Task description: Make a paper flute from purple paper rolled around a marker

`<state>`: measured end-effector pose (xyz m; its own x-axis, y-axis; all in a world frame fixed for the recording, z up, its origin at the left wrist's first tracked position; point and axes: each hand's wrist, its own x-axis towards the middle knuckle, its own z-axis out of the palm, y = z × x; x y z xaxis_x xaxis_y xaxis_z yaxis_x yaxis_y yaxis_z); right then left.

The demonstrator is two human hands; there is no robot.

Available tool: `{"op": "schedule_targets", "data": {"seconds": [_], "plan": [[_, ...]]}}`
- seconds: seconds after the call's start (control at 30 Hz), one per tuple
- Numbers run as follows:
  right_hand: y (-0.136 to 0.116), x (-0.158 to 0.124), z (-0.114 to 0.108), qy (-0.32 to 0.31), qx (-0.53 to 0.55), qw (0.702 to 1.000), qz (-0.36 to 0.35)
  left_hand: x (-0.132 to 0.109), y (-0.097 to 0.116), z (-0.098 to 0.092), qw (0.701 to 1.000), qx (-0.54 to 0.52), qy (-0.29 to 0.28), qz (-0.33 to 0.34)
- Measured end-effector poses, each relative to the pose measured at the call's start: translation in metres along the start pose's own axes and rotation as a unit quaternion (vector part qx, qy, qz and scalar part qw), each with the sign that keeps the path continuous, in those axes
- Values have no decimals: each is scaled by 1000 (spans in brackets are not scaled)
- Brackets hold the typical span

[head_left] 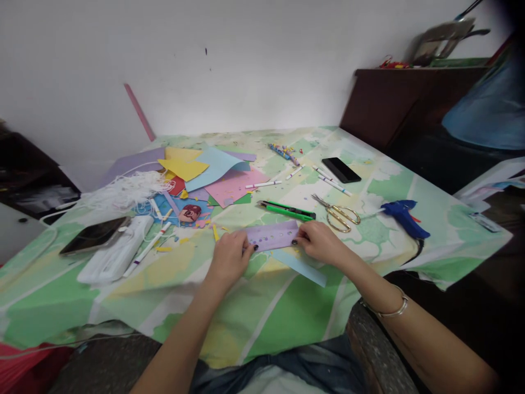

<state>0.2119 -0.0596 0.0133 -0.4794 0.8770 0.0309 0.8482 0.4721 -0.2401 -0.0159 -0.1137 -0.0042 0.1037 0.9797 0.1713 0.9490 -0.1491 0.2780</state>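
Note:
A lilac paper strip [272, 236] with small coloured dots lies on the green patterned tablecloth [287, 306]. My left hand [229, 256] pinches its left end with fingers curled. At the strip's right end my right hand [320, 241] is closed on the paper too. A light blue paper strip [301, 267] lies just below, partly under my right hand. A green utility knife [287, 210] lies just beyond the lilac strip.
Gold scissors [338, 213], a blue glue gun [404, 217], a black phone [341, 169] and several markers [333, 183] lie to the right. Coloured paper sheets [213, 169], white string [127, 189], a second phone [95, 234] and a white case [118, 251] lie left.

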Motion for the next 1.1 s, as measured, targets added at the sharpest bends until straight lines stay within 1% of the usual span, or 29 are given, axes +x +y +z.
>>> {"op": "schedule_targets", "data": {"seconds": [0.2, 0.33, 0.4, 0.53, 0.67, 0.73, 0.8, 0.83, 0.87, 0.93, 0.97, 1.0, 1.03, 1.1], "plan": [[-12, 8, -2, -38, -37, 994, 93, -4, -2, 1, 999, 32, 9, -8], [-7, 11, -8, -61, -50, 987, 141, -6, -3, 2, 998, 53, 27, -35], [-2, 11, -11, -69, -55, 985, 150, -7, -4, 1, 997, 49, 25, -47], [6, 7, -14, -73, -56, 986, 140, -9, -8, 0, 997, 30, 22, -66], [6, 3, -13, -63, -58, 987, 140, -15, -12, -2, 994, 13, 59, -91], [4, 2, -12, -59, -57, 986, 144, -19, -11, -2, 992, 17, 90, -87], [4, 3, -12, -57, -55, 986, 149, -24, -3, 2, 987, 31, 148, -59], [4, 3, -12, -57, -55, 986, 150, -27, 3, 5, 981, 43, 186, -32], [4, 4, -12, -56, -54, 985, 151, -31, 10, 9, 974, 57, 220, 8], [4, 4, -12, -51, -56, 986, 150, -37, 26, 20, 958, 66, 252, 118], [4, 4, -12, -47, -59, 986, 149, -41, 34, 25, 951, 71, 254, 159], [3, 3, -12, -42, -62, 986, 148, -43, 40, 30, 946, 82, 256, 182], [2, 2, -12, -35, -67, 987, 145, -46, 46, 34, 945, 95, 251, 186], [-3, -2, -11, -19, -77, 987, 138, -48, 52, 38, 952, 110, 230, 171]]}}
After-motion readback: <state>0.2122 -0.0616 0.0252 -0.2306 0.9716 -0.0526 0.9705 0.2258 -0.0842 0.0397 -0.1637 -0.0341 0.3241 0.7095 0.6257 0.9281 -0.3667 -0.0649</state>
